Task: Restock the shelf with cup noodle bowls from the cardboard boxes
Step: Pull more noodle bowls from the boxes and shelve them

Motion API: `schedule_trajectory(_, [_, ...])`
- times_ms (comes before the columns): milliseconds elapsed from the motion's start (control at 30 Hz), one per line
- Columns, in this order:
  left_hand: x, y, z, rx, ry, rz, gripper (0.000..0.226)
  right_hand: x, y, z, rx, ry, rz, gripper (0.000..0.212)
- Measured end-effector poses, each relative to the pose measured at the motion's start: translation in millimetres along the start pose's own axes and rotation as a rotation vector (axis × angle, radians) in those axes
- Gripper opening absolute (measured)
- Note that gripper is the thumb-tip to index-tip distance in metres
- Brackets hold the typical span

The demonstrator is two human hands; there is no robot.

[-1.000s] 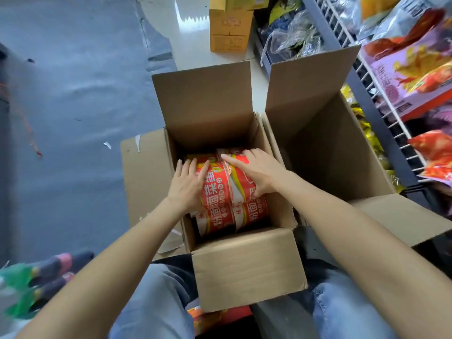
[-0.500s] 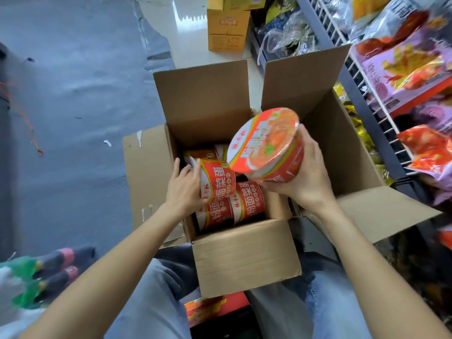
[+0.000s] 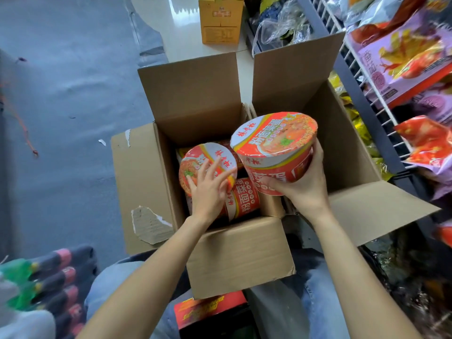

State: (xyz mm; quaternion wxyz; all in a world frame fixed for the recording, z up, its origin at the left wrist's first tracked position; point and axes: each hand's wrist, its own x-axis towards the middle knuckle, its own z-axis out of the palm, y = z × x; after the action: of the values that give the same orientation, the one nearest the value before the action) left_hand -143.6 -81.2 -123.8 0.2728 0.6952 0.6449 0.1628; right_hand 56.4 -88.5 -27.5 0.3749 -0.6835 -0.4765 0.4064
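Observation:
An open cardboard box rests on my lap with its flaps spread. My right hand grips a red and orange noodle bowl from below and holds it above the box's right side. My left hand holds a second noodle bowl, tilted with its lid facing up, at the box's left side. More noodle bowls lie on their sides deeper in the box, partly hidden by my hands.
A wire shelf with snack bags stands at the right. A yellow carton sits on the floor ahead. Dark bottles lie at the lower left. A red pack shows under the box.
My right hand has kept the lifted bowl up and turned it more upright. My left hand has raised and tipped a second bowl up out of the stack.

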Motion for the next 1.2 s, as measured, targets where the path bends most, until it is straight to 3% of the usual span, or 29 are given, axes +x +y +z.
schedule_trajectory(67, [9.6, 2.2, 1.5, -0.094, 0.180, -0.182, 0.052, 1.1, 1.4, -4.4, 0.039, -0.004, 0.011, 0.126])
schedule_trajectory(100, [14.2, 2.3, -1.3, -0.094, 0.216, -0.322, 0.073, 1.5, 2.1, -5.9, 0.051, -0.007, 0.016, 0.126])
schedule_trajectory(167, [22.3, -1.9, -5.3, -0.139, 0.138, -0.585, 0.117, 2.7, 3.9, -6.8, 0.062, -0.008, 0.017, 0.125])
schedule_trajectory(233, [25.4, -2.2, -6.2, -0.212, 0.080, -0.691, 0.134, 4.0, 5.4, -6.1, 0.075, -0.014, 0.017, 0.125])
schedule_trajectory(300, [26.1, -3.4, -7.0, -0.334, 0.137, -0.684, 0.127, 4.6, 5.6, -5.6, 0.085, -0.024, 0.022, 0.125])
schedule_trajectory(400, [23.8, -16.3, -3.4, -0.565, 0.183, -0.699, 0.089, 4.6, 6.9, -7.4, 0.089, -0.038, 0.018, 0.122])
schedule_trajectory(433, [22.5, -19.6, -2.0, -0.643, 0.118, -0.687, 0.080, 4.3, 6.6, -8.5, 0.088, -0.040, 0.015, 0.122])
schedule_trajectory(567, [17.8, -20.9, 4.8, -0.989, -0.177, -0.729, 0.086, 1.9, 6.7, -15.2, 0.085, -0.038, 0.007, 0.122])
schedule_trajectory(733, [19.4, -21.1, 4.5, -1.006, -0.158, -0.740, 0.081, -7.1, 3.1, -26.1, 0.102, -0.016, 0.012, 0.125])
schedule_trajectory(867, [4.9, 3.1, -28.5, -1.084, -0.104, -0.732, 0.050, -23.6, -14.9, -39.4, 0.135, -0.003, -0.026, 0.119])
schedule_trajectory(1000, [-18.6, 38.3, -83.4, -1.295, -0.071, -0.634, 0.074, -52.4, -44.6, -72.4, 0.230, 0.106, -0.099, 0.121])
schedule_trajectory(1200, [-23.5, 139.6, -166.1, -1.396, -0.134, -0.303, 0.087, -104.7, -104.8, -148.0, 0.282, 0.394, -0.256, 0.116])
